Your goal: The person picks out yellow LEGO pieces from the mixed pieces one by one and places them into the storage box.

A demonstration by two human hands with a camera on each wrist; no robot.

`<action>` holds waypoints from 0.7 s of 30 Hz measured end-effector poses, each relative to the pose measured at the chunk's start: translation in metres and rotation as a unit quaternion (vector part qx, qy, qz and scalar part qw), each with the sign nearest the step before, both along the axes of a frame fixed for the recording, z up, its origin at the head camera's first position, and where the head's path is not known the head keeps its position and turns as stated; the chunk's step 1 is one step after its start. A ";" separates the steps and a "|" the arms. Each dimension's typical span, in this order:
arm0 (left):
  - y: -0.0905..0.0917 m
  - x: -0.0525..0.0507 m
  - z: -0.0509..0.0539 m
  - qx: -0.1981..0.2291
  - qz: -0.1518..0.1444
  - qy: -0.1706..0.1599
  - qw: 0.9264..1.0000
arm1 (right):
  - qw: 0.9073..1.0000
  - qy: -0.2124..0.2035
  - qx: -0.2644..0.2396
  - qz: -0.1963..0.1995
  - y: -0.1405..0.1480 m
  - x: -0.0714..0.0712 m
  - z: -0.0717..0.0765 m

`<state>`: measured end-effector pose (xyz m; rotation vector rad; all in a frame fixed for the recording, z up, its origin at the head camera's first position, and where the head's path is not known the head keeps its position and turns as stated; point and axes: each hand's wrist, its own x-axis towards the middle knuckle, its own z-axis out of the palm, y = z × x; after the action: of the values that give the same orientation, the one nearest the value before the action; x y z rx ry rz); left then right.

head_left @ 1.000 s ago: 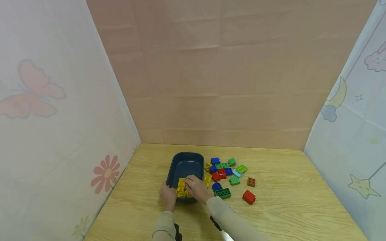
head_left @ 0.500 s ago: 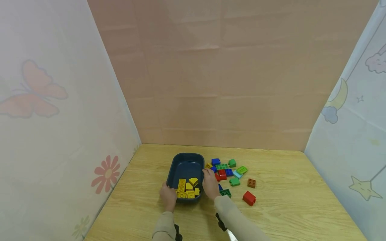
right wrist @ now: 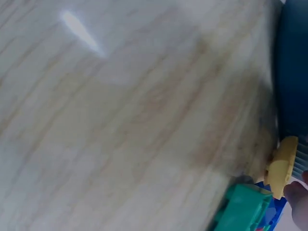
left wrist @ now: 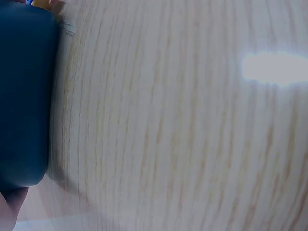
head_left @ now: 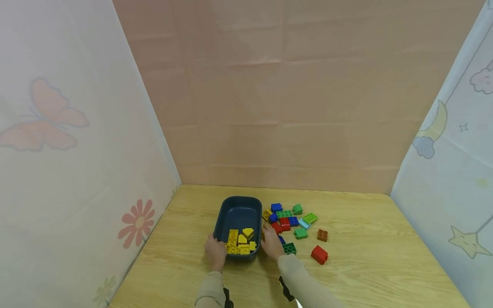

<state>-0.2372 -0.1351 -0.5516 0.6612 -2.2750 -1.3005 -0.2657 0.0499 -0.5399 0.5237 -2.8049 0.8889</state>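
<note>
A dark blue plastic tray (head_left: 238,218) stands on the table with several yellow toy bricks (head_left: 233,236) gathered in its near end. My left hand (head_left: 215,253) holds the tray's left side near the front corner; only a bit of that hand (left wrist: 7,211) shows in the left wrist view. Just outside the tray's right wall, my right hand (head_left: 272,244) pinches a yellow brick (right wrist: 281,166), mostly hidden by the fingers in the head view. In the right wrist view this brick looks tipped on edge, close to the tray wall, beside a green brick (right wrist: 242,208).
Right of the tray lie several loose bricks: a yellow one (head_left: 267,214), a red one (head_left: 285,223), a light green one (head_left: 310,218) and a dark green one (head_left: 289,248). Farther right are a brown brick (head_left: 322,235) and a red block (head_left: 319,254). Fabric walls border the table.
My right hand has left the yellow bricks inside the tray, moved right over the rim and come down by a yellow brick outside. My left hand stays on the tray.
</note>
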 end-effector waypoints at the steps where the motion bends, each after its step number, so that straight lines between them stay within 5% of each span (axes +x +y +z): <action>1: 0.000 0.000 0.000 0.001 -0.001 -0.001 1.000 | 1.000 -0.004 -0.001 0.009 0.000 0.001 -0.002; 15: 0.001 0.001 0.002 -0.007 0.004 -0.007 1.000 | 0.991 0.011 0.126 0.050 0.008 0.002 -0.011; 21: 0.001 0.002 0.003 -0.012 0.004 0.005 1.000 | 0.991 0.004 0.127 0.041 0.008 0.003 -0.009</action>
<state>-0.2352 -0.1344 -0.5484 0.6520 -2.2736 -1.2696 -0.2631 0.0581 -0.5487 0.6790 -2.9245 0.5413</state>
